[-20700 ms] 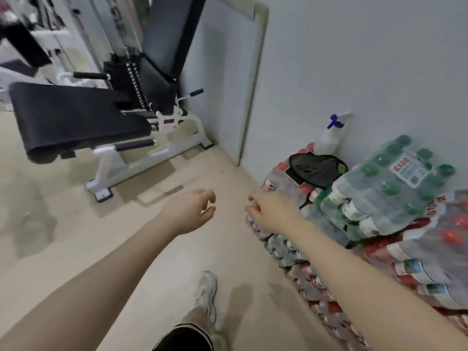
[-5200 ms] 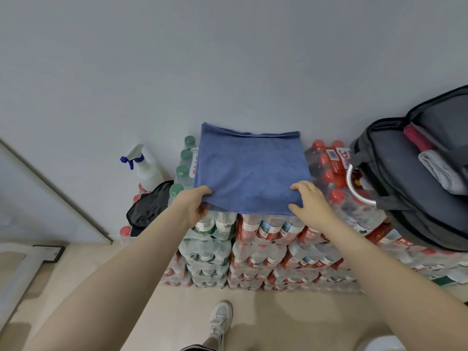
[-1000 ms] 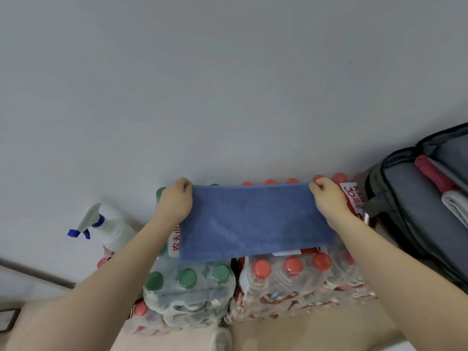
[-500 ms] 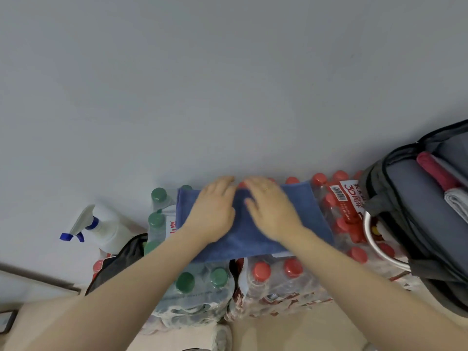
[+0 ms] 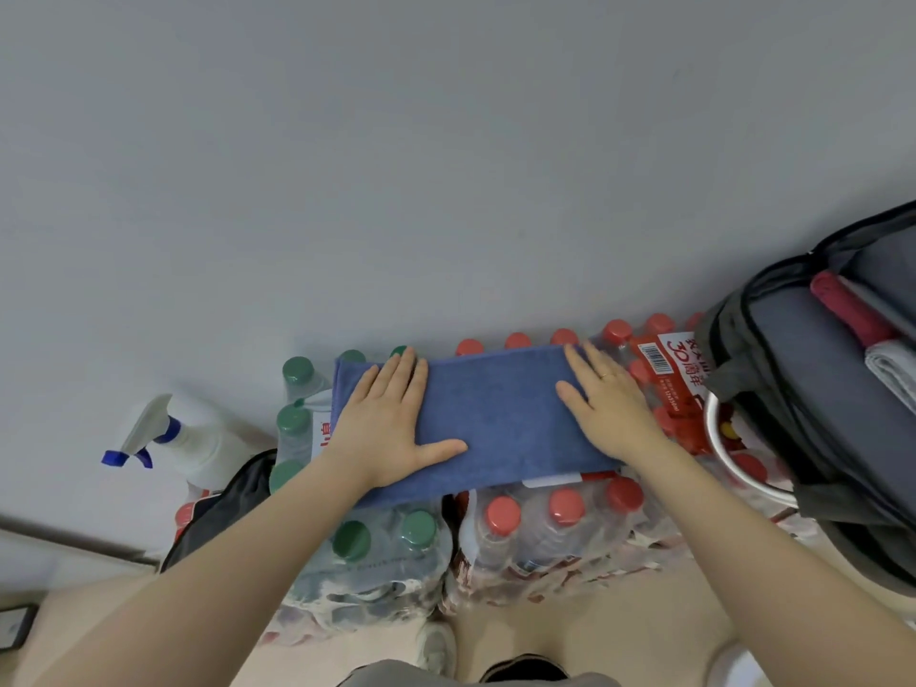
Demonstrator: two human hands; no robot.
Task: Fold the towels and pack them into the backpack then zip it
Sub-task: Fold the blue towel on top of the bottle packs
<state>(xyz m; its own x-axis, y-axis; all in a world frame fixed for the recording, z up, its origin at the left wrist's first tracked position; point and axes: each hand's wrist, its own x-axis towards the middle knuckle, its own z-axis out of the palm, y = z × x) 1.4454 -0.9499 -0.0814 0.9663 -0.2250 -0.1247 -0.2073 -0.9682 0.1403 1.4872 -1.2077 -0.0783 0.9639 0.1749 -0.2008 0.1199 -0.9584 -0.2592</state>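
Open backpack (image 5: 813, 414) just beside towel (image 5: 495, 419)

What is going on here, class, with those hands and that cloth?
A person presses both flat hands, left hand and right hand, onto a folded blue towel lying across packs of water bottles. To the right the backpack stands unzipped, with rolled towels already inside.

I have both arms stretched forward, forearms bare, converging from the near corners. My left hand (image 5: 391, 428) lies palm down, fingers (image 5: 404, 374) straight and together pointing far, thumb spread out to the right. My right hand (image 5: 607, 406) lies flat too, well apart from the left, fingers straight, a ring on one, thumb angled left.
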